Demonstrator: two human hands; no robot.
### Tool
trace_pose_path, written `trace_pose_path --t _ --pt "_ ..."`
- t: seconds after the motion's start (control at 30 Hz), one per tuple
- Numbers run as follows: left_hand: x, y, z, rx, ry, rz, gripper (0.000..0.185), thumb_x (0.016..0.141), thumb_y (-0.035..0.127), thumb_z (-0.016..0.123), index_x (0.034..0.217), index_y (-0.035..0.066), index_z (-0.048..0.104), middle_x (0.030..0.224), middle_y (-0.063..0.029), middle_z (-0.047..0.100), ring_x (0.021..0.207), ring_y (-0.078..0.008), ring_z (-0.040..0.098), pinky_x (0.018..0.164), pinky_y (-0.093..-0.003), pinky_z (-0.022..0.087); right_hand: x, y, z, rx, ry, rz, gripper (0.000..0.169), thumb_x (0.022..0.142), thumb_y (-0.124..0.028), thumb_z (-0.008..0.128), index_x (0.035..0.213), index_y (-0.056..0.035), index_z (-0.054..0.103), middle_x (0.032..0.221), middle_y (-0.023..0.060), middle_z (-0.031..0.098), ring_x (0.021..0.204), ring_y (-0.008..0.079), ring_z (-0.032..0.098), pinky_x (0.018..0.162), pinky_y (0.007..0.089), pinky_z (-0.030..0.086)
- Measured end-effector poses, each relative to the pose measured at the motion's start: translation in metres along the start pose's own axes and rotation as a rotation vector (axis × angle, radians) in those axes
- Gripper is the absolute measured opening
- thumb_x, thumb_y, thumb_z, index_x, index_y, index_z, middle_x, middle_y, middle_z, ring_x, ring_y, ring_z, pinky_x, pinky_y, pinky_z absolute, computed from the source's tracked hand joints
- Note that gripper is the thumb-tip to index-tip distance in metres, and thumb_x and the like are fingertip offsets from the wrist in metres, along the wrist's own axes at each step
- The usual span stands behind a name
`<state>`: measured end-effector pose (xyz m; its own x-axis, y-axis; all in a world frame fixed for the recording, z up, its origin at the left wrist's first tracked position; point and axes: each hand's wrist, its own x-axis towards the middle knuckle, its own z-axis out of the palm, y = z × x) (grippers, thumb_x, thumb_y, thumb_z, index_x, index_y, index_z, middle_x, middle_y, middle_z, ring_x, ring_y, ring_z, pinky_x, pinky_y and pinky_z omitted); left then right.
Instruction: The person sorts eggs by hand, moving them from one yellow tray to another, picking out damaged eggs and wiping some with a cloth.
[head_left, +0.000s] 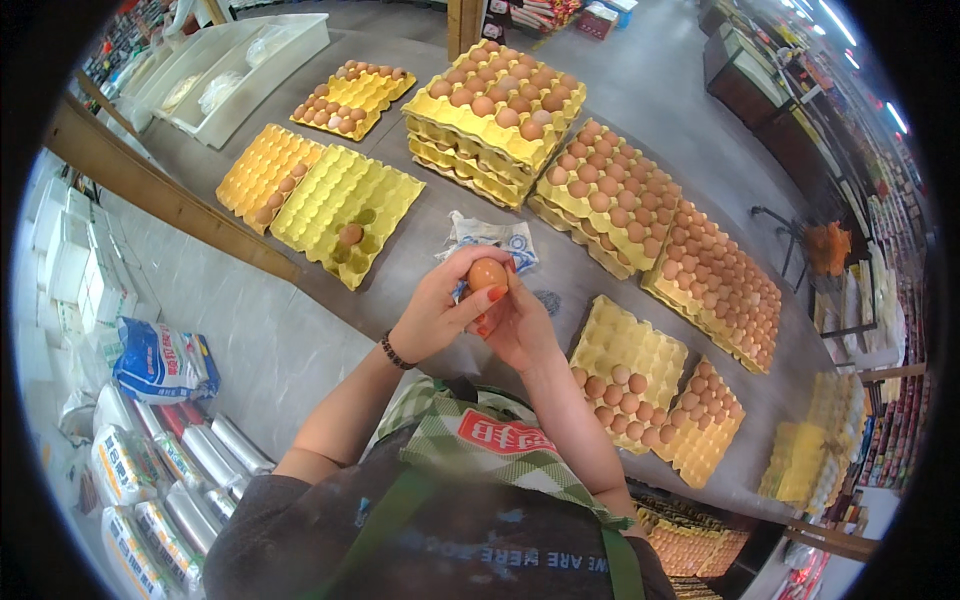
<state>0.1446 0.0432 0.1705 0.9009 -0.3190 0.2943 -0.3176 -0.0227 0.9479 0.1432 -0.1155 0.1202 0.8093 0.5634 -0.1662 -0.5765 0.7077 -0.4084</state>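
Both hands meet around one brown egg (487, 276) in front of the chest. My left hand (439, 300), with a dark beaded bracelet at the wrist, curls over the egg with its thumb across the front. My right hand (517, 322) is against the egg's other side, its fingers partly hidden. Just beyond lies a crumpled white and blue cloth (521, 236) on the grey tabletop (397, 281). To the left, a yellow egg tray (330, 199) holds a single egg (350, 235). To the right is a partly filled tray (630, 330) with several brown eggs.
Full stacked egg trays (525, 150) stand at the back, with more stacks (615, 195) (712, 277) curving right. Two partly filled trays (360, 86) (259, 172) lie at left. A white divided bin (217, 127) is at the far left; a wooden post (172, 195) borders the table.
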Motion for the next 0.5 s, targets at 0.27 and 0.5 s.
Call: trace_pose_path --t 0.27,0.5 --pt "-0.033 -0.037 0.030 -0.386 0.381 -0.342 0.020 0.099 0.022 0.054 0.106 0.004 0.060 0.095 -0.0063 0.063 0.081 -0.0145 0.060 0.073 -0.0267 0.049 0.003 0.035 -0.036 -0.341 0.067 0.075 0.042 0.106 -0.041 0.041 0.133 -0.0091 0.049 0.126 0.0080 0.059 0.112 0.0207 0.060 0.090 0.0382 0.049" --pt "-0.052 -0.090 0.034 -1.039 0.507 -0.645 0.028 0.106 0.031 0.039 0.110 0.009 0.057 0.107 -0.0072 0.063 0.101 -0.0181 0.061 0.091 -0.0347 0.050 -0.003 0.060 -0.024 -1.493 0.222 -0.541 0.033 0.098 -0.024 0.053 0.123 -0.0022 0.056 0.116 0.0188 0.060 0.111 0.0318 0.057 0.093 0.0393 0.044"
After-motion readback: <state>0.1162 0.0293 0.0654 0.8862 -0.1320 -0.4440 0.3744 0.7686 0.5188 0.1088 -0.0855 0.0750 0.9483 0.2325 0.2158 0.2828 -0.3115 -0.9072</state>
